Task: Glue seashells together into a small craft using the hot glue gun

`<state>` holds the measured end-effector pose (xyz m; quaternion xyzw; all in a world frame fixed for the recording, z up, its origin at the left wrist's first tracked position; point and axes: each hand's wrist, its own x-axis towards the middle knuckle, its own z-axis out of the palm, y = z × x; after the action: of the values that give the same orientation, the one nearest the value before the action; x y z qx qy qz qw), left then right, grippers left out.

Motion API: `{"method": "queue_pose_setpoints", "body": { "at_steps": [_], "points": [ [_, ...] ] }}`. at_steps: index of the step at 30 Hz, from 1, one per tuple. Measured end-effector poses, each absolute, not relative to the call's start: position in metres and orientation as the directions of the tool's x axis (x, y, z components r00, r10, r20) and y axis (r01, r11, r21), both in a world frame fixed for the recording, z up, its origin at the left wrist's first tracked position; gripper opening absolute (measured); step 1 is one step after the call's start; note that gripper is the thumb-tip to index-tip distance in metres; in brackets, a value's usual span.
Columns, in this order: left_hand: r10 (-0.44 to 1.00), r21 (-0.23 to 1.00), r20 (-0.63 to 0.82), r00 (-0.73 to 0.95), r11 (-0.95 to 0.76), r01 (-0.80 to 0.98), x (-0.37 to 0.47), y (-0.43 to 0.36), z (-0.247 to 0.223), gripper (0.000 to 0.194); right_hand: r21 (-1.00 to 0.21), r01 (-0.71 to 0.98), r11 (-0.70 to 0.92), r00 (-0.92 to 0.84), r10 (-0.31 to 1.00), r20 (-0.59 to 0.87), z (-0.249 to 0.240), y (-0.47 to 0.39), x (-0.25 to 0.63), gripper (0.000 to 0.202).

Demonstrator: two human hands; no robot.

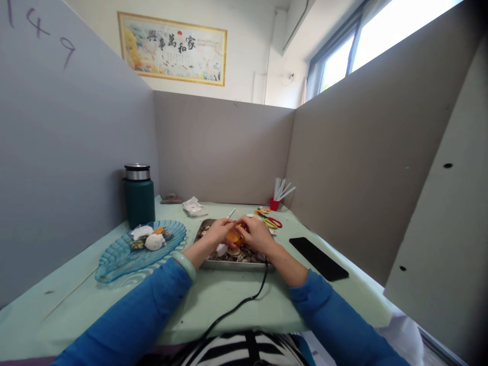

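Over the metal tray (236, 265), both my hands are brought together around an orange, shell-like piece (234, 235). My left hand (220, 232) has its fingers closed on the left side of it. From the other side, my right hand (256, 234) pinches it with curved fingers. Small shells and brown stones (247, 255) fill the tray under my hands. Below my left hand lies a white object (221, 249), partly hidden, whose kind I cannot make out. A white stick (231, 213) pokes up behind my fingers.
A blue glass dish (110, 267) with several shells and a green bottle (139, 201) stand left. Scissors (272, 221), a red cup of white sticks (274, 204) and a black phone-like slab (318, 258) lie right. A black cord (244, 302) crosses the front. Grey partitions (224, 147) enclose the table.
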<state>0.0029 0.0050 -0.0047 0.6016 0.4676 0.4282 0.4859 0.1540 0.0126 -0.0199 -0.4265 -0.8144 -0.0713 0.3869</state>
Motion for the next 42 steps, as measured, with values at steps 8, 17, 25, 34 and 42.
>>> {"method": "queue_pose_setpoints", "body": {
  "at_steps": [8,17,25,34,42],
  "points": [
    [0.976,0.992,0.033,0.214,-0.058,0.112,0.003,0.002,-0.002,0.02,-0.22,0.752,0.621,-0.335,0.648,0.684,-0.02,0.013,0.154,0.015],
    [0.967,0.994,0.041,0.253,-0.065,0.088,0.0,0.007,-0.008,0.022,-0.231,0.739,0.633,-0.358,0.659,0.661,-0.02,0.011,0.155,0.016],
    [0.962,0.996,0.046,0.269,-0.065,0.062,-0.002,0.014,-0.012,0.021,-0.246,0.728,0.64,-0.358,0.661,0.659,-0.019,0.01,0.155,0.016],
    [0.971,0.997,0.044,0.237,-0.058,0.053,-0.002,0.01,-0.008,0.018,-0.258,0.714,0.651,-0.371,0.664,0.649,-0.019,0.008,0.155,0.014],
    [0.966,0.997,0.059,0.252,-0.068,0.028,-0.002,0.011,-0.01,0.023,-0.254,0.721,0.645,-0.372,0.669,0.644,-0.018,0.006,0.154,0.014]
  ]
}}
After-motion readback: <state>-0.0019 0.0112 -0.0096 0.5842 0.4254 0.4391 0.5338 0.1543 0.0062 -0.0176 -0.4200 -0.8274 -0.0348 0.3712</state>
